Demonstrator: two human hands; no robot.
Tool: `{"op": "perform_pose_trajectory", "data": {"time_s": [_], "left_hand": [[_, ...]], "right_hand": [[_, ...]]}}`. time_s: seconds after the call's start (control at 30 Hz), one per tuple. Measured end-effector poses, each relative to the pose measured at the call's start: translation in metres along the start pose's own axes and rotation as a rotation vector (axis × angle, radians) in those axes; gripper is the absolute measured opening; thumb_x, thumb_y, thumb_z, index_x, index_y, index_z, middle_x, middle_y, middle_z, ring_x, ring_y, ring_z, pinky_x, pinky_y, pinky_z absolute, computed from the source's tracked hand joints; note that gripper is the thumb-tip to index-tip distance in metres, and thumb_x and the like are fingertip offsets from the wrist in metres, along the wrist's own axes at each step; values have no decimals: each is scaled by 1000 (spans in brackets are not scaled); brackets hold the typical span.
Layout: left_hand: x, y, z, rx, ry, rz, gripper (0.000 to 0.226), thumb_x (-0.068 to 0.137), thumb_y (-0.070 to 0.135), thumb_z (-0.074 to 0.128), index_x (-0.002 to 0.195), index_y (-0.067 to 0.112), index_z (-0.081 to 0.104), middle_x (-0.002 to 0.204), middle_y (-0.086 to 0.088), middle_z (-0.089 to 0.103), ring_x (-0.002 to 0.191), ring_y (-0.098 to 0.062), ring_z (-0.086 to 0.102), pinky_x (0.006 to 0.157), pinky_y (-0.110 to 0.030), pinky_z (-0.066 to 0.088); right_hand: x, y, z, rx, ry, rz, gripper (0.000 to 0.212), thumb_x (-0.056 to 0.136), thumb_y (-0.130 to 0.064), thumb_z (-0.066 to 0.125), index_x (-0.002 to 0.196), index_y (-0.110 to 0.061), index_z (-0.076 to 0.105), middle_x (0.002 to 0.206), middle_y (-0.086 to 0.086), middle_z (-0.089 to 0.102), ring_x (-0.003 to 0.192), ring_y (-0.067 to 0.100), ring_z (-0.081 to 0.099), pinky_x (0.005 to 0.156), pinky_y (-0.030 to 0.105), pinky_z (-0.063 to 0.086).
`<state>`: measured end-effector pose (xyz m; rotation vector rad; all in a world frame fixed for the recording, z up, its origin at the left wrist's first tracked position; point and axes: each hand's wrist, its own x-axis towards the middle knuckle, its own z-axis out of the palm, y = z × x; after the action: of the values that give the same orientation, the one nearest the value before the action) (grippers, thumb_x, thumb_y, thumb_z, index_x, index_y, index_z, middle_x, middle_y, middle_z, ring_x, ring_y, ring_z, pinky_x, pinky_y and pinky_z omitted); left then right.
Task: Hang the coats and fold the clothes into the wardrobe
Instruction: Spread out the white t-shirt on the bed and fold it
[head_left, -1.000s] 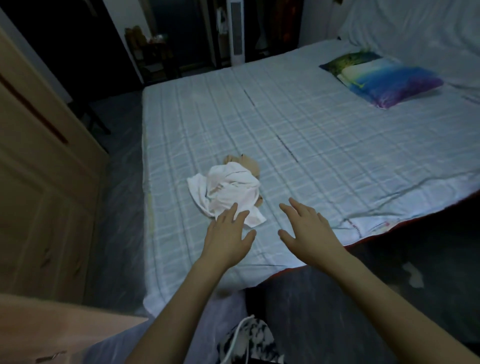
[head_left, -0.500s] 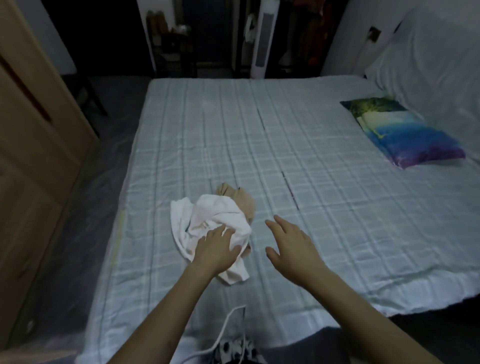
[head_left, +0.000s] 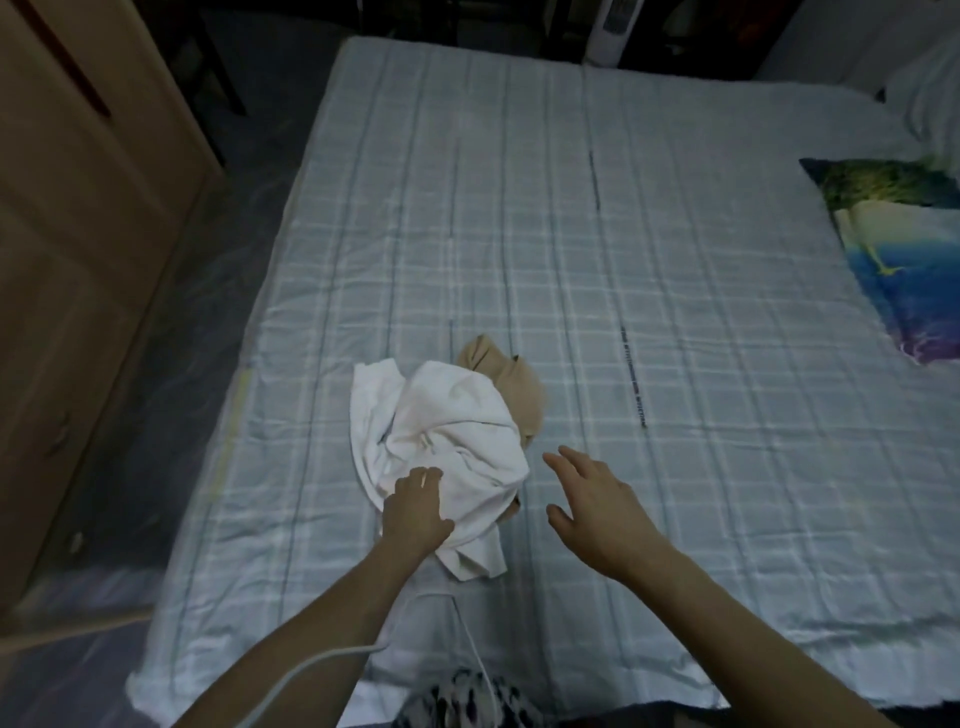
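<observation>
White garment (head_left: 441, 447): crumpled heap on the bed (head_left: 675, 322), near its front edge, at about 11 o'clock from your chest.
Tan garment (head_left: 511, 379): lies under the white one, showing at its 1 o'clock side.
Left hand (head_left: 415, 512): your palm is down on the near edge of the white garment, fingers curled into the cloth; whether they pinch it I cannot tell.
Right hand (head_left: 592, 499): fingers spread, empty, hovering just right of the heap, apart from it.
Wardrobe (head_left: 78, 260): wooden doors at 9 o'clock, across a strip of floor from the bed.
Pillow (head_left: 898, 249): blue-green print, at 2 o'clock, well apart from the clothes.
White cable (head_left: 311, 675): crosses over your left forearm at 6 o'clock.
Fan tower (head_left: 613, 31): white, beyond the bed at 12 o'clock.
</observation>
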<state>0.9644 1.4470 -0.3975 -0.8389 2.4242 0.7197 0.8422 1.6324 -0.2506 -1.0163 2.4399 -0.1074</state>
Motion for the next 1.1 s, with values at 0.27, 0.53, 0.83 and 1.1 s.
{"op": "perform_pose_trajectory", "data": {"time_s": [0.27, 0.53, 0.83, 1.1], "left_hand": [[36, -5, 14, -68, 273, 25, 16, 93, 16, 54, 103, 8, 63, 102, -15, 63, 98, -36, 58, 76, -38, 40], [-21, 68, -67, -630, 21, 66, 30, 108, 34, 26, 111, 42, 55, 99, 30, 57, 100, 15, 49, 93, 0, 26], [-105, 176, -173, -883, 208, 285, 30, 93, 47, 58, 91, 18, 53, 86, 7, 56, 79, -8, 52, 75, -27, 40], [-126, 298, -150, -3, 194, 591, 67, 69, 30, 79, 125, 26, 41, 112, 8, 40, 102, -13, 49, 84, -31, 43]], "right_hand": [[7, 14, 34, 46, -146, -42, 61, 94, -34, 48, 150, -26, 22, 157, -3, 23, 140, 18, 28, 111, 37, 33], [26, 25, 34, 401, -177, -107, 74, 77, -37, 71, 141, -25, 35, 143, 1, 42, 124, 14, 46, 106, 34, 40], [7, 69, -68, 1101, 165, -17, 30, 88, -27, 44, 82, -4, 64, 77, 4, 64, 76, 19, 58, 70, 32, 48], [-59, 177, -197, 659, 463, -239, 43, 96, -37, 39, 62, -16, 55, 62, -4, 48, 52, 7, 44, 49, 19, 30]]}}
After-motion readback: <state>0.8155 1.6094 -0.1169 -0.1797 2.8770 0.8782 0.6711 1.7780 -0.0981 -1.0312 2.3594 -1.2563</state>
